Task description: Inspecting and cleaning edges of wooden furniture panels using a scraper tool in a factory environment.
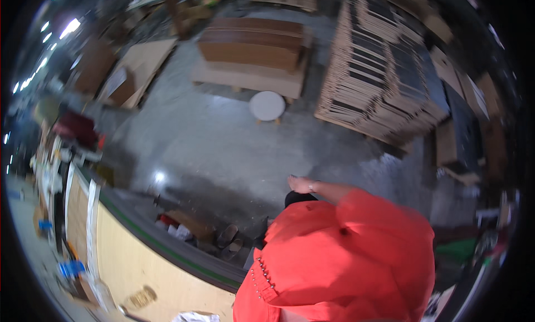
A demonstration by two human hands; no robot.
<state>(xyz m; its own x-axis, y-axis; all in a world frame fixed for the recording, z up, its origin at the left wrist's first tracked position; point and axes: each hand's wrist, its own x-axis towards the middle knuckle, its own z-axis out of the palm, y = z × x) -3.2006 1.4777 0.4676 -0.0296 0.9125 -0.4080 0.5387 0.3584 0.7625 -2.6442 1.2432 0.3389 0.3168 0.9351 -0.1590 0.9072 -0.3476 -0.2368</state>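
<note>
Far off to the left of the hand, the pale plywood worktop (125, 266) curves along the lower edge, trimmed with a dark green band (167, 247). A small blue object (71, 268) lies near its left end, and something crumpled and white (195, 316) sits at the bottom rim. Closer in, still left of the hand and below it, a pair of brown slippers (229, 241) rests on the floor beside a scrap of cardboard (186, 224).

Now the hand itself: one bare hand (302, 184) stretches out from a bright red sleeve (356, 255), palm down, fingers loosely extended and apart, closed on nothing. It hovers over the grey concrete floor (223, 149), touching no object. Whether it is the left or the right hand I cannot tell from this angle, and no second hand shows.

Well above the hand, a round white stool (267, 106) stands on the floor, the nearest loose thing to the fingers yet clearly apart from them. Beyond the stool, a low stack of brown boards (251, 46) sits on a pale pallet.

Up and to the right of the hand, a tall tilted stack of wooden panels (379, 71) fans out, and further right more boards (460, 93) lean at the rim.
</note>
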